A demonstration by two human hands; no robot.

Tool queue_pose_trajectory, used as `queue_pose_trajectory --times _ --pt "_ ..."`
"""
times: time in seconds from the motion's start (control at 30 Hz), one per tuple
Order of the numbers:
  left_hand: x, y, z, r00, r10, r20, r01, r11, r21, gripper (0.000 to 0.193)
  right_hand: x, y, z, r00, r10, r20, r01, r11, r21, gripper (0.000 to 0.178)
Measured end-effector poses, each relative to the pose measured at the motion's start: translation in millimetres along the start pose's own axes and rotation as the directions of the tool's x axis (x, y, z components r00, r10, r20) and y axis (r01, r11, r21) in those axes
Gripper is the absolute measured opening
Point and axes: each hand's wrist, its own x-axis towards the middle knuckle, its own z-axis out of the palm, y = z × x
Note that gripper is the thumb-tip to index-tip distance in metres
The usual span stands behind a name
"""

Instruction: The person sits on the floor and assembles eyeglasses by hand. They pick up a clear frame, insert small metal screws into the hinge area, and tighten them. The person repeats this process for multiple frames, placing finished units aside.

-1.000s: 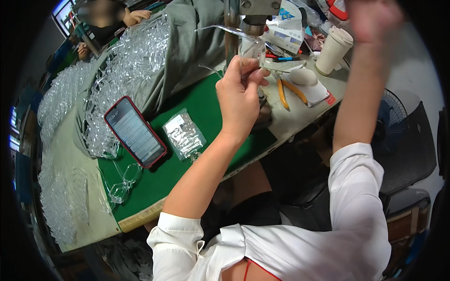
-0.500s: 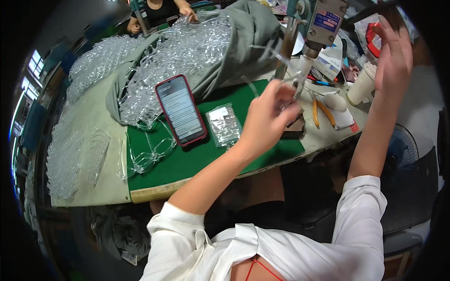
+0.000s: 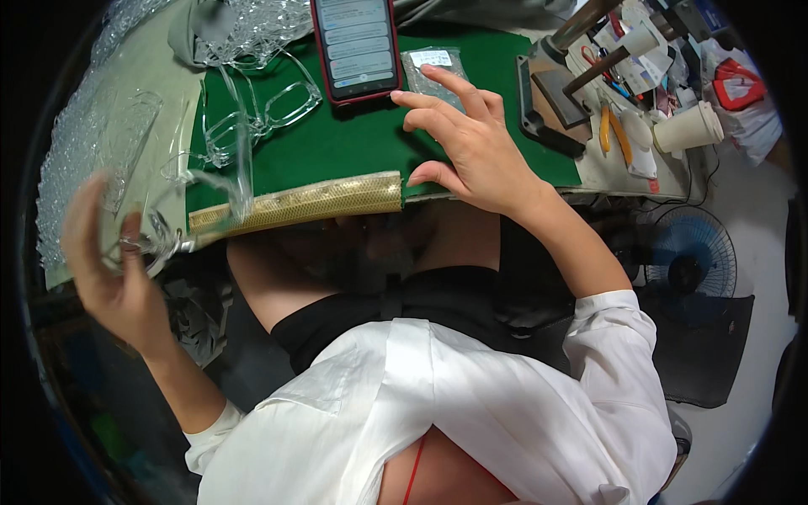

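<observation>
At the table's left front edge, my left hand (image 3: pixel 122 278) is blurred by motion and grips a clear plastic eyeglass frame (image 3: pixel 231 202). The frame is smeared too. My right hand (image 3: pixel 475 147) hangs over the front part of the green mat (image 3: pixel 353 143), its fingers apart and nothing in them. Just beyond its fingertips lie a phone (image 3: pixel 358 46) in a red case, its screen lit, and a small clear packet (image 3: pixel 433 63). More clear eyeglass frames (image 3: pixel 290 105) rest on the mat left of the phone.
A large heap of clear frames (image 3: pixel 252 25) is at the back left. A press base (image 3: pixel 547 109) with a metal post stands right of the mat. Yellow-handled pliers (image 3: pixel 619 135) and a white cup (image 3: pixel 690 126) are farther right. A gold strip (image 3: pixel 320 202) edges the mat's front.
My left hand has swung from the press to the far left, carrying a clear frame. My right hand has come down from the upper right to the mat. The view has tilted downward.
</observation>
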Motion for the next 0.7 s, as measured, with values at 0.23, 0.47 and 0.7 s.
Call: queue_pose_trajectory --times 0.23,0.47,0.7 --pt "-25.9 -46.9 -0.5 0.767 -0.604 -0.215 0.308 0.642 -0.702 0.058 19.7 -0.8 14.9 0.996 0.017 0.084 -0.013 0.999 -0.048 0.055" --pt "-24.1 2.2 13.5 0.833 -0.552 -0.045 0.286 0.497 -0.819 0.037 26.5 -1.6 13.2 0.999 0.012 0.041 -0.011 1.0 -0.017 0.049" --pt "-15.3 3.3 20.4 0.891 -0.404 0.209 0.27 0.1 -0.958 0.065 -8.2 6.1 -14.3 0.98 0.199 0.022 -0.2 0.971 0.129 0.032"
